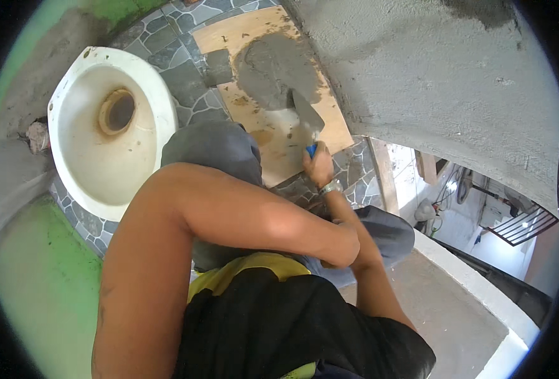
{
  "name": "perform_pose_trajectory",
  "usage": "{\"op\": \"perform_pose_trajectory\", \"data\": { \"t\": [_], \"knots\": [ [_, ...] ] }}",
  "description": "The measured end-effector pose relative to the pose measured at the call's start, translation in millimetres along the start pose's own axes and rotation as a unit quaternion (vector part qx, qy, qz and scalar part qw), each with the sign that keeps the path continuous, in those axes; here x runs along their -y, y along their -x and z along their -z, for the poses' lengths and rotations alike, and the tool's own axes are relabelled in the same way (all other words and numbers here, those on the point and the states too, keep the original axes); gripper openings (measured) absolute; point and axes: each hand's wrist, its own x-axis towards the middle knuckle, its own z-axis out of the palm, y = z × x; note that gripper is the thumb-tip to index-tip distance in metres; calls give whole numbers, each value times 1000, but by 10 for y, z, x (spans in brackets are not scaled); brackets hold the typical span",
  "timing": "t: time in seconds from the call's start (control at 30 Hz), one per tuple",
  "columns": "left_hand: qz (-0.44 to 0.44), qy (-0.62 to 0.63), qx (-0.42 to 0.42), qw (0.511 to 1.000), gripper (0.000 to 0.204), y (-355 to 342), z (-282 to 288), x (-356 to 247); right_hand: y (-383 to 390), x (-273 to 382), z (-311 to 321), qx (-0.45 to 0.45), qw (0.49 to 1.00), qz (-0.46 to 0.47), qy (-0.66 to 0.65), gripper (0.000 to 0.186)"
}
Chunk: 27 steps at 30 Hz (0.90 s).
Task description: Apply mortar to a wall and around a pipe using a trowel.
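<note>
My right hand (319, 166) is closed round the blue handle (311, 150) of a trowel. The trowel's grey blade (307, 115) reaches to the near edge of a spread of wet grey mortar (273, 68). That mortar lies on a light wooden board (279, 161) on the floor, with smears on its bare part. My left arm crosses in front of me, and my left hand (342, 245) rests against my right forearm. Its fingers look curled in, mostly hidden, so whatever they may hold does not show.
A white toilet bowl (71, 145) stands close on the left, beside a pipe stub (37, 137) at the wall. Stone-patterned tiles (185, 82) cover the floor. A rough cement wall (444, 82) rises on the right. Beyond a ledge (462, 278), a lower area holds a metal grille (521, 225).
</note>
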Motion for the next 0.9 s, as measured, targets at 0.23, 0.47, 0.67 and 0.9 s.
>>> {"op": "perform_pose_trajectory", "data": {
  "t": [0.23,0.47,0.67,0.9],
  "knots": [
    [36,-41,198,979,32,-858,-410,307,-83,-6,-387,-39,996,5,-75,51],
    [79,-13,246,966,32,-917,-421,505,-746,379,-462,-57,990,30,-128,60],
    [94,-48,196,975,28,-731,-307,740,-1170,515,-455,-111,976,98,-161,45],
    [-122,-34,-255,959,14,573,-142,620,-963,173,213,-187,940,196,-209,37]
  ]
}}
